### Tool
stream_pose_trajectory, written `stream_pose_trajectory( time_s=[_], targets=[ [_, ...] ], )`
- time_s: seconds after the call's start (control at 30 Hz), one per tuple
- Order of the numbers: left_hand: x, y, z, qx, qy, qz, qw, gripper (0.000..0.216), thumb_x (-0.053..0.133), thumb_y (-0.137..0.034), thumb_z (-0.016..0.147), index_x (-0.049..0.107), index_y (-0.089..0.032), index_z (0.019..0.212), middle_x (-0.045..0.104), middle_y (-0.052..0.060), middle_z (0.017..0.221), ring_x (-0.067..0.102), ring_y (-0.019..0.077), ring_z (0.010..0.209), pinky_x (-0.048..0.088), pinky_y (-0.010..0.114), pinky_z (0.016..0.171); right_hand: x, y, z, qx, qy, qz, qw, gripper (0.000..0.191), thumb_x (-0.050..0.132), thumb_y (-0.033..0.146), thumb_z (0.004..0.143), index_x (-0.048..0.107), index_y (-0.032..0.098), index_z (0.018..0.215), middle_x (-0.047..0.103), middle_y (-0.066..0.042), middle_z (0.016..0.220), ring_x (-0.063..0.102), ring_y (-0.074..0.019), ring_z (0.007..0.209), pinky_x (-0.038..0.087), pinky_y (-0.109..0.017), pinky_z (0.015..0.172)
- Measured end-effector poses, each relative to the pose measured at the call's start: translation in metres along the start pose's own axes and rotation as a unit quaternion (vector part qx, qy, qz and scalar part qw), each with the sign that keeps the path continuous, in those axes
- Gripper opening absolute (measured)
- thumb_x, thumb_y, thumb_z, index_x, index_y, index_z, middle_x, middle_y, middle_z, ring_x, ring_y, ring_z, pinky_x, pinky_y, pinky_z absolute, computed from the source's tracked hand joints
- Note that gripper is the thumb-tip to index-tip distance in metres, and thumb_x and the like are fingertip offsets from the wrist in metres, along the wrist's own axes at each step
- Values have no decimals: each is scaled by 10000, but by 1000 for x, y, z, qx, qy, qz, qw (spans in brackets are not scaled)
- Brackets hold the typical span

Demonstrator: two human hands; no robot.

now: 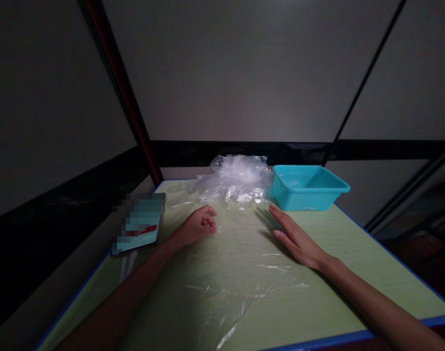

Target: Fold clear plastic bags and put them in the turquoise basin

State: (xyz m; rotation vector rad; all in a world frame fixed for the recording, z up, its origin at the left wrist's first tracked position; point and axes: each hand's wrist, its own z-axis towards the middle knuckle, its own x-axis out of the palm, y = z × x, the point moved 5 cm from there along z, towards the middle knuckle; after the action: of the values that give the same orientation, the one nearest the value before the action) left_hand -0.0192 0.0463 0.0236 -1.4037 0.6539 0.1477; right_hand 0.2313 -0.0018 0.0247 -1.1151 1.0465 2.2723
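My left hand [197,225] hovers over the middle of the table, its fingers loosely curled and the thumb apart from them, with nothing visible in its grasp. To the right, my right hand [296,239] is stretched out nearly flat, thumb separate, and holds nothing. Between and below the hands a thin clear plastic sheet [240,282] lies spread on the tabletop, with creases catching light. Beyond the hands sits a crumpled heap of clear plastic [240,178]. The fingertips of my right hand are close to a turquoise plastic basin [306,199].
The pale green table [368,253] has a blue edge. A tablet or phone [144,219], its screen lit and partly pixelated, lies at the left edge. Grey wall panels [240,73] with a dark horizontal band stand directly behind the table.
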Motion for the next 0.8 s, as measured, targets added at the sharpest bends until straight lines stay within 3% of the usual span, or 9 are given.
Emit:
stream_pose_trajectory(
  time_s=[0.23, 0.43, 0.6, 0.8],
  targets=[
    [-11, 1, 0, -3, -15, 30, 999, 308, 555, -224, 546, 453, -167, 831, 531, -49, 596, 514, 109, 521, 378, 204, 472, 1, 0, 1, 5, 13, -22, 1000, 553, 309, 381, 890, 102, 238, 1382, 199, -65, 1420, 196, -244, 1284, 222, -474, 1035],
    [-21, 6, 2, -6, -57, 121, 991, 260, 516, -191, 563, 469, -166, 817, 550, -35, 597, 520, 128, 522, 389, 217, 473, 2, 0, 2, 5, 28, -53, 998, 551, 278, 395, 892, 111, 210, 1384, 238, -72, 1407, 210, -238, 1280, 246, -448, 1034],
    [-33, 5, -1, -6, -128, 241, 962, 231, 437, -120, 609, 520, -158, 821, 577, 12, 650, 558, 181, 656, 424, 279, 628, 2, -1, 2, 10, 29, -45, 999, 550, 282, 400, 892, 138, 191, 1380, 255, -89, 1399, 215, -239, 1278, 237, -444, 1036],
    [-30, -10, -13, 14, -176, 347, 921, 299, 386, -92, 656, 539, -115, 912, 588, 125, 947, 528, 271, 964, 377, 406, 865, 2, -4, 2, 25, 23, -39, 999, 551, 274, 427, 889, 209, 150, 1360, 278, -111, 1387, 242, -227, 1270, 238, -437, 1035]
  ],
)
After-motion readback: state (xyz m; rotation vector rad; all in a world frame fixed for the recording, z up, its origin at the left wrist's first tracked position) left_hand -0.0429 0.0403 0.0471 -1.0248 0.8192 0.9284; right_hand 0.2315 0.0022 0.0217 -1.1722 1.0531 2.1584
